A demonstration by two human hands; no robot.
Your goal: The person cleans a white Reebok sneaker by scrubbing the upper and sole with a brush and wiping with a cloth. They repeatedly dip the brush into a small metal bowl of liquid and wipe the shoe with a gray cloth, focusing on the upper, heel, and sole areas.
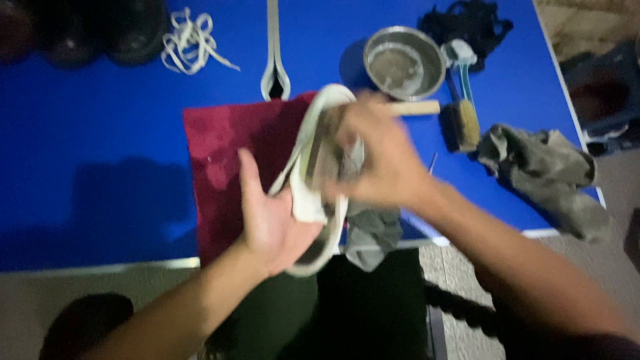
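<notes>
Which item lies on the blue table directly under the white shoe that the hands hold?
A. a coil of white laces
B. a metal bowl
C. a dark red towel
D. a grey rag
C: the dark red towel spreads beneath the white shoe and both hands.

Both forearms are bare, with no sleeves, gloves or jewellery visible.

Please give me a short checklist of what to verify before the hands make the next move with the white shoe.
1. Left hand supports the white shoe from below: ok.
2. Right hand presses a grey cloth on the shoe: ok, though blurred.
3. Red towel lies under the work: ok.
4. Metal bowl upright, within reach: ok.
5. Water in the bowl: cannot tell.
6. Brush on the table, clear of the hands: ok.
</notes>
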